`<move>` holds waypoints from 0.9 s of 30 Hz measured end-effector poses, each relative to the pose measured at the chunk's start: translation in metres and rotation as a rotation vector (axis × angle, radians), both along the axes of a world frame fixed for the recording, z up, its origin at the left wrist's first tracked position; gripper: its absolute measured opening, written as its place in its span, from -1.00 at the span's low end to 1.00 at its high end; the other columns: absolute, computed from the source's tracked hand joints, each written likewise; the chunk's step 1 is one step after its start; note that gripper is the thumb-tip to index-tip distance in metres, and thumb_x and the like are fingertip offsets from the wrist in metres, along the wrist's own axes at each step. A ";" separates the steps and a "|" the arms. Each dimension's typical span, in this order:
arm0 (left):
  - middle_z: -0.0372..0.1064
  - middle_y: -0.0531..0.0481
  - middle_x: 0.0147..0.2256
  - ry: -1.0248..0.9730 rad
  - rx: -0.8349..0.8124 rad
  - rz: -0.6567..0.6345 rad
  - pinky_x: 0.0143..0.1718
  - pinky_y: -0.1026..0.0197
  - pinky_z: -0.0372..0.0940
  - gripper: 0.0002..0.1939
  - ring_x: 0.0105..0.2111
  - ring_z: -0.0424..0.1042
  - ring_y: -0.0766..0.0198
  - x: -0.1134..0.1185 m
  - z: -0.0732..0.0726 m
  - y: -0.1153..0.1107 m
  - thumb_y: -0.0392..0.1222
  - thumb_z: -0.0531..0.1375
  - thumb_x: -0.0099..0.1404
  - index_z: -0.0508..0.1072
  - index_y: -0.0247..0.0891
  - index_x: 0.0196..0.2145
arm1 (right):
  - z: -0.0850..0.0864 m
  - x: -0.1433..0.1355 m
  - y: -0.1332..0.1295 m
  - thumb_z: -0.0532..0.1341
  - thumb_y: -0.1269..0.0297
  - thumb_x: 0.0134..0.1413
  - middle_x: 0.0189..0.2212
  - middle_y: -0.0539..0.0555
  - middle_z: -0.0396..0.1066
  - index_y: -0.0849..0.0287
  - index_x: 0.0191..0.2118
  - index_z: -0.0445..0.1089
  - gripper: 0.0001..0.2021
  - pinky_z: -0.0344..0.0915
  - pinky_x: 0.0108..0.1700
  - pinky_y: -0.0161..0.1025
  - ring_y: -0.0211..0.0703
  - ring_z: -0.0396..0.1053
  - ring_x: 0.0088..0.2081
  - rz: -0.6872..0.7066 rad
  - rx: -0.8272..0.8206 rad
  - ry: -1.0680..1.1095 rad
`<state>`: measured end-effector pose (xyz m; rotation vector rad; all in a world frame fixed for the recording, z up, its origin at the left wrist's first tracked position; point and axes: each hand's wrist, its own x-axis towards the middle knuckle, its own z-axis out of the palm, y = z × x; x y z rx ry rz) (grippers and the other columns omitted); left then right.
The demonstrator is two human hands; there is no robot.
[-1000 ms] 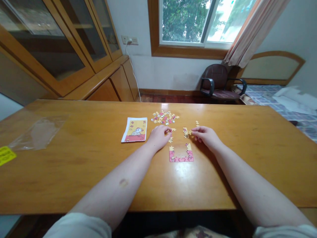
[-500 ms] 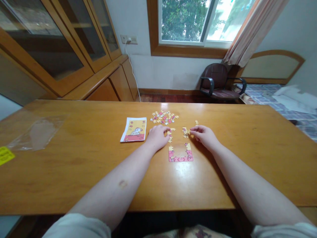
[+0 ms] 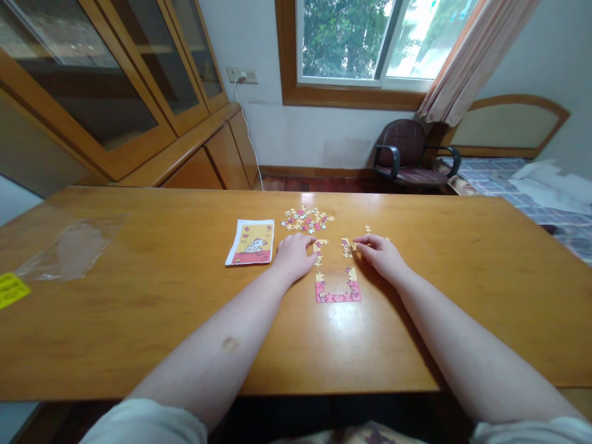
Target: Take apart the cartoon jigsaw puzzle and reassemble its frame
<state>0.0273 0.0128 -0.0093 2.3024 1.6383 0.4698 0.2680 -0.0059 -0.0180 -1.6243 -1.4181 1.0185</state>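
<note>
My left hand (image 3: 296, 254) rests on the table with thumb and forefinger curved apart, their tips at the edge of a short strip of joined jigsaw pieces (image 3: 319, 253). My right hand (image 3: 380, 254) pinches a small yellow puzzle piece (image 3: 354, 246), partly hidden by the fingertips, just right of another joined strip (image 3: 346, 248). Nearer to me lies a U-shaped joined section (image 3: 338, 297), pink along the bottom with yellow at its upper ends. Beyond my hands is a pile of loose pieces (image 3: 306, 219).
A picture card (image 3: 250, 242) showing a white animal on yellow and pink lies left of my left hand. Another loose piece (image 3: 367, 229) sits beyond my right hand. A clear plastic bag (image 3: 76, 250) and a yellow label (image 3: 12, 291) are at the table's left.
The piece at my right fingertips has shifted slightly right, away from the right strip. My left hand stays in place.
</note>
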 end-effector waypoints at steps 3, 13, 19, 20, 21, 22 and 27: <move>0.44 -0.10 -0.15 0.034 0.005 -0.005 -0.07 0.04 0.28 -0.61 -0.12 0.38 0.02 0.000 -0.001 0.000 -0.03 0.16 0.20 0.48 -0.14 -0.03 | 0.000 -0.001 0.000 0.20 0.12 -0.07 -0.66 -0.11 0.24 0.22 -0.26 0.44 -0.70 0.10 -0.48 -0.32 -0.31 0.14 -0.60 0.007 0.012 -0.042; 0.42 -0.10 -0.15 0.042 -0.008 -0.004 -0.09 0.05 0.27 -0.59 -0.12 0.37 0.03 -0.001 -0.005 0.001 0.04 0.16 0.21 0.47 -0.11 -0.01 | 0.013 -0.003 -0.007 -0.03 0.37 0.16 -0.24 0.12 0.40 0.17 -0.09 0.48 -0.64 0.22 -0.06 -0.19 -0.11 0.34 -0.16 0.242 0.336 -0.430; 0.42 -0.11 -0.15 0.049 0.007 -0.002 -0.09 0.05 0.27 -0.61 -0.13 0.37 0.03 0.000 -0.004 0.000 0.03 0.16 0.22 0.48 -0.12 -0.03 | 0.047 -0.035 -0.012 0.02 0.51 0.11 -0.21 0.15 0.35 0.00 0.12 0.38 -0.50 0.17 -0.22 -0.26 -0.13 0.35 -0.27 0.390 0.188 -0.954; 0.42 -0.11 -0.15 0.049 0.010 -0.002 -0.10 0.05 0.27 -0.61 -0.13 0.37 0.04 0.000 -0.005 0.001 0.03 0.15 0.22 0.48 -0.12 -0.03 | 0.048 -0.041 -0.009 0.03 0.51 0.10 -0.22 0.15 0.35 -0.03 0.12 0.38 -0.49 0.16 -0.23 -0.26 -0.11 0.36 -0.27 0.417 0.157 -1.013; 0.42 -0.11 -0.15 0.049 0.011 -0.001 -0.10 0.05 0.27 -0.61 -0.12 0.37 0.04 0.000 -0.005 0.001 0.04 0.15 0.22 0.48 -0.11 -0.03 | 0.048 -0.046 -0.004 0.02 0.51 0.11 -0.23 0.16 0.36 -0.04 0.12 0.38 -0.49 0.15 -0.24 -0.25 -0.09 0.36 -0.27 0.429 0.144 -1.058; 0.41 -0.11 -0.15 0.049 0.011 -0.002 -0.10 0.05 0.27 -0.61 -0.12 0.37 0.04 0.000 -0.005 0.001 0.04 0.15 0.22 0.48 -0.11 -0.03 | 0.047 -0.050 0.000 0.02 0.50 0.12 -0.23 0.17 0.36 -0.05 0.12 0.38 -0.50 0.14 -0.24 -0.24 -0.07 0.37 -0.26 0.443 0.136 -1.088; 0.42 -0.11 -0.16 0.040 0.008 0.005 -0.08 0.03 0.26 -0.61 -0.11 0.36 0.02 0.001 -0.007 0.002 0.03 0.16 0.21 0.48 -0.10 -0.03 | 0.036 -0.057 0.014 0.02 0.45 0.15 -0.22 0.19 0.37 -0.07 0.09 0.40 -0.54 0.15 -0.26 -0.25 -0.07 0.38 -0.27 0.452 0.118 -1.133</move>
